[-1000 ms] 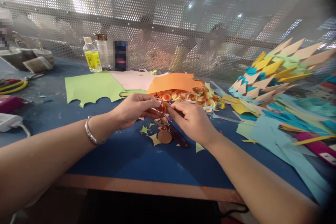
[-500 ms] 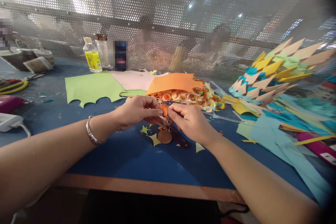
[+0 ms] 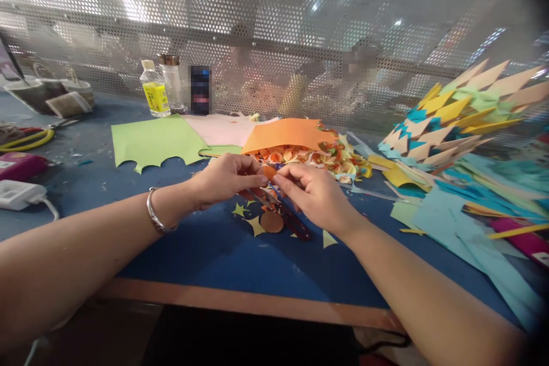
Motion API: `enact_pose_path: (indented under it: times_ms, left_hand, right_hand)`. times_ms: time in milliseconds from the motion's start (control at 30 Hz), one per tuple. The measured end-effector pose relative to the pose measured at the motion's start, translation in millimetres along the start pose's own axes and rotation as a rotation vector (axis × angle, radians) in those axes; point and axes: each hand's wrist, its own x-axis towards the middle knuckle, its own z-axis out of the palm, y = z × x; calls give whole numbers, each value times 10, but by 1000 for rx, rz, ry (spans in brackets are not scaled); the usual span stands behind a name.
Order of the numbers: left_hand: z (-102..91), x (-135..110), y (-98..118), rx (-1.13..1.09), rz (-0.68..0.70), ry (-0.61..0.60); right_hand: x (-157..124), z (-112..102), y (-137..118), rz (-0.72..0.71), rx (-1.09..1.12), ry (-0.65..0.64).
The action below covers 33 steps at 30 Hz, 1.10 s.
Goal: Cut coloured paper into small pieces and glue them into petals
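Between my two hands is a small orange paper piece (image 3: 270, 172), pinched from both sides. My left hand (image 3: 229, 182), with a silver bangle (image 3: 153, 213) on its wrist, has thumb and forefinger closed on the piece's left edge. From the right, my right hand (image 3: 315, 194) grips it the same way. Just below lies a pair of scissors with dark red handles (image 3: 295, 222), partly hidden by my fingers. A round tan paper disc (image 3: 271, 221) and pale green star-shaped scraps (image 3: 256, 226) lie near the scissors.
Behind my hands are a heap of curled paper pieces (image 3: 300, 155), an orange sheet (image 3: 285, 136) and a green sheet (image 3: 158, 140). A bottle (image 3: 155, 91) stands at the back. On the right are a spiky paper construction (image 3: 446, 120) and blue paper strips (image 3: 454, 229).
The orange piece looks flatter and is partly covered as both hands' fingers have shifted around it. The whole view has moved slightly.
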Motion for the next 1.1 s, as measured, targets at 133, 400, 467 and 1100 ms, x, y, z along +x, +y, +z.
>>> enact_pose_path:
  times_ms: [133,400,467,1100]
  left_hand:
    - [8,-3,-5,73,16,4]
    - [-139,53,20,120,124,333]
    - [-217,74,26,152,189,440]
    - [-175,30,-24,704,339,285]
  right_hand:
    - [3,-5,0,-10,0,-3]
    - [25,1,10,33,-62,22]
    - [27,18,7,47,-74,-38]
    - [19,-287,91,130,-350,-259]
